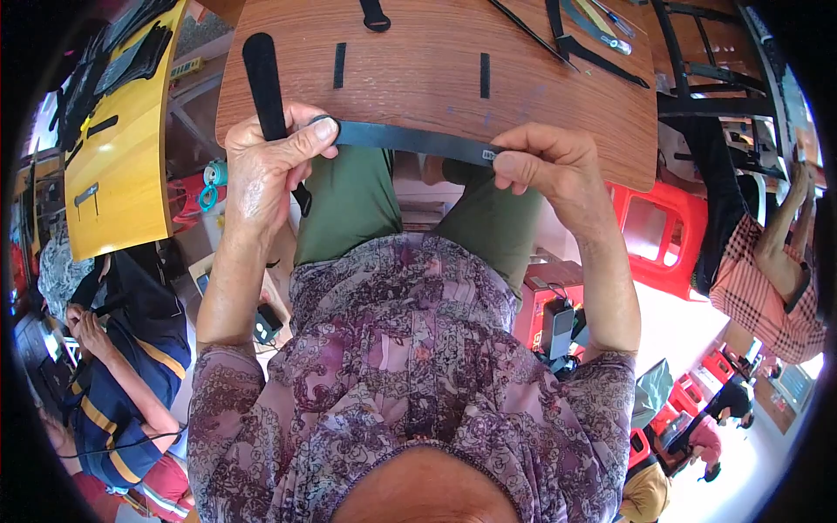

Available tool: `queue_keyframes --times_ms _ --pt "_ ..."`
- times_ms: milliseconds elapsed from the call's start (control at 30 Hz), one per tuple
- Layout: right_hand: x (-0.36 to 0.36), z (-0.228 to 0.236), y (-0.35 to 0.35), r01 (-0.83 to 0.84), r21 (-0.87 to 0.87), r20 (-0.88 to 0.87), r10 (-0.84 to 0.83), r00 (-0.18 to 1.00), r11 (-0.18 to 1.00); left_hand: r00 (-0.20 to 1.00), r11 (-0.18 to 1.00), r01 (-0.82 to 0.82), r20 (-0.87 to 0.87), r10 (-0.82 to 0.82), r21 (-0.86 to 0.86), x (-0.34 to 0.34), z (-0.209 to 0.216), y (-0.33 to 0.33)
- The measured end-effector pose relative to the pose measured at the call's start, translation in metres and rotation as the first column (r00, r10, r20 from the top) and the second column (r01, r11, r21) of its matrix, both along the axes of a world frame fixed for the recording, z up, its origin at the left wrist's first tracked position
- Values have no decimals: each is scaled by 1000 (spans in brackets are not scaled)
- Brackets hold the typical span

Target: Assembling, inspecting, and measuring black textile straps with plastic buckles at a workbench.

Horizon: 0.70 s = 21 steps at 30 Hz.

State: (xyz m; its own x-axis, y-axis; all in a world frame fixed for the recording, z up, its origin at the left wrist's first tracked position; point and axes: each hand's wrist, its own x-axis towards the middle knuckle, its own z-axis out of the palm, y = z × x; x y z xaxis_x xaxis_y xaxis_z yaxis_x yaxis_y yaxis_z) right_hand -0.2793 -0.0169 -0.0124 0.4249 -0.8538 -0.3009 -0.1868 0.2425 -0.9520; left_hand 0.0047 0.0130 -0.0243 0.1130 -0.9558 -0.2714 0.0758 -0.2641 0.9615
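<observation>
A dark, smooth strap [410, 138] is stretched between my two hands above my lap, at the near edge of the table. My left hand [275, 161] pinches its left end between thumb and fingers. A fuzzy black length with a rounded tip [264, 78] sticks up out of that same hand, and a black tail [302, 199] hangs below it; whether these are one piece with the strap is hidden by the fingers. My right hand [554, 166] is closed on the other end, beside a small pale printed label [488, 155].
On the brown wooden table [410, 87] lie two short black strips [340, 65], a round-ended black piece [376, 17], long black straps [602, 61] and pens [621, 23]. A yellow table [131, 174] with black straps stands left. A red stool [654, 231] is at right. Other people sit on both sides.
</observation>
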Motion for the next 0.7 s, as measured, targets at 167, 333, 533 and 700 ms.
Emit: queue_keyframes --times_ms 167,333,533,700 --pt "2 -4 -18 93 -57 -32 -95 995 994 998 997 63 5 -63 41 5 8 -24" --pt "9 -10 -39 153 -71 -105 -160 982 986 978 991 117 168 -127 68 21 4 -51" --pt "10 -15 -46 240 -27 -85 -241 967 970 993 992 105 45 -108 64 26 10 -57" --pt "13 -20 -41 294 -6 176 -288 941 956 996 996 87 8 -87 3 22 12 -53"
